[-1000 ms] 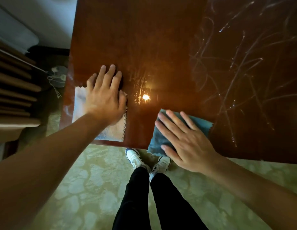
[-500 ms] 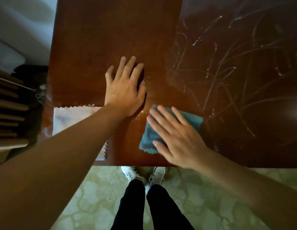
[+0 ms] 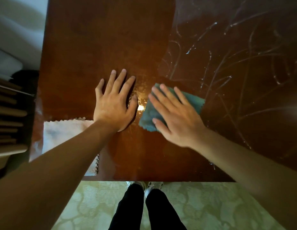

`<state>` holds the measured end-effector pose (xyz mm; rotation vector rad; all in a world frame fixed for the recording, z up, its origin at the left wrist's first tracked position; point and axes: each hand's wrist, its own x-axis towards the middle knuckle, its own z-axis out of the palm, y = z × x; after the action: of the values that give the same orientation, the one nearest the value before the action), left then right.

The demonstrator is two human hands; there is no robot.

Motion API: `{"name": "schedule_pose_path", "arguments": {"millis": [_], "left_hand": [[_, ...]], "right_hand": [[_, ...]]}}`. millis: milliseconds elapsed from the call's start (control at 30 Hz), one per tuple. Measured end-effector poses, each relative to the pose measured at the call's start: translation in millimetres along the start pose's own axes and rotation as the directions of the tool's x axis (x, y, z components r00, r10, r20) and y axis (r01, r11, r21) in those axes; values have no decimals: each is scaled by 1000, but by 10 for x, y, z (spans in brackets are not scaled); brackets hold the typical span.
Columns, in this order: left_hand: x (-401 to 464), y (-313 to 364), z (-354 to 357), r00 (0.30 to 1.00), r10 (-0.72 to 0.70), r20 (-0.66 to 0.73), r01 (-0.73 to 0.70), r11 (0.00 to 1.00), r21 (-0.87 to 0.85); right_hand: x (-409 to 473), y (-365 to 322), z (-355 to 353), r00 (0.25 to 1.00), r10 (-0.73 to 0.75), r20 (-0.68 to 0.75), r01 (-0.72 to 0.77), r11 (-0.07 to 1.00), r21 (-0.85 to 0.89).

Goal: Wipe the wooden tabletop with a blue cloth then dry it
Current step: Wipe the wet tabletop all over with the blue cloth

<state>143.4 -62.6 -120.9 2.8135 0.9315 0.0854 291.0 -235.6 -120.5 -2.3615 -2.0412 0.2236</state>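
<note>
Black trouser legs (image 3: pixel 144 209) are standing on pale patterned carpet (image 3: pixel 210 208) at the near edge of a glossy wooden tabletop (image 3: pixel 103 39). A white cloth (image 3: pixel 61 130) is lying near the left corner, partly under the left forearm. The left hand (image 3: pixel 113 105) is resting flat and open on bare wood. Just beside it, the right hand (image 3: pixel 176 118) is pressing flat, fingers spread, on the blue cloth (image 3: pixel 148 117). Farther right, pale streaks (image 3: pixel 227 55) are marking the wood. No writing is showing.

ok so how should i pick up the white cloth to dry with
Pinch the white cloth at its exposed far-left corner, coming from above with the left hand. It lies flat on the tabletop, and the left forearm covers its near right part.
</note>
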Motion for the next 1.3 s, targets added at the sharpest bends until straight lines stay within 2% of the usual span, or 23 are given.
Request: {"name": "schedule_pose_path", "arguments": {"millis": [133, 233, 333, 400, 467, 533, 700, 800, 867, 967, 1067, 1133, 1300], "left_hand": [[6, 17, -18, 1000, -1, 2, 1, 1000, 1], [12, 19, -21, 1000, -4, 11, 4, 1000, 4], [15, 18, -17, 1000, -6, 12, 6, 1000, 9], [9, 17, -7, 1000, -2, -3, 2, 1000, 9], [15, 6, 1, 1000, 1, -10, 0, 1000, 12], [13, 3, 2, 1000, 1, -5, -1, 1000, 7], [18, 18, -22, 1000, -4, -1, 4, 1000, -7], [12, 21, -21, 1000, -1, -5, 1, 1000, 0], [22, 10, -14, 1000, 1, -3, -1, 1000, -1], [12, 1, 5, 1000, 2, -10, -2, 1000, 5], [19, -10, 27, 999, 10, -31, -10, 1000, -3], [13, -19, 37, 999, 13, -39, -13, 1000, -9], [18, -5, 23, 999, 11, -42, -12, 1000, -13]], "right_hand": [[-429, -294, 119, 995, -98, -8, 98, 995, 35], [-248, -136, 58, 990, -140, -9, 141, 988, 61], [321, 211, -102, 999, -37, -22, 38, 998, 41], [600, 351, -181, 998, 53, 19, -53, 998, -18], [661, 330, -178, 997, 72, 28, -71, 997, -44], [499, 209, -155, 999, 36, 16, -36, 999, -23], [-336, -290, 28, 987, -161, 4, 160, 985, 69], [-354, -236, 28, 976, -220, -7, 220, 972, 83], [-60, -37, -45, 987, -161, -15, 161, 984, 72], [517, 343, -200, 997, 77, -17, -77, 997, 17], [717, 399, -223, 990, 139, -11, -140, 990, -12], [562, 233, -154, 993, 115, -15, -115, 993, -12], [-115, -155, 19, 992, -123, -14, 123, 992, 36]]}}
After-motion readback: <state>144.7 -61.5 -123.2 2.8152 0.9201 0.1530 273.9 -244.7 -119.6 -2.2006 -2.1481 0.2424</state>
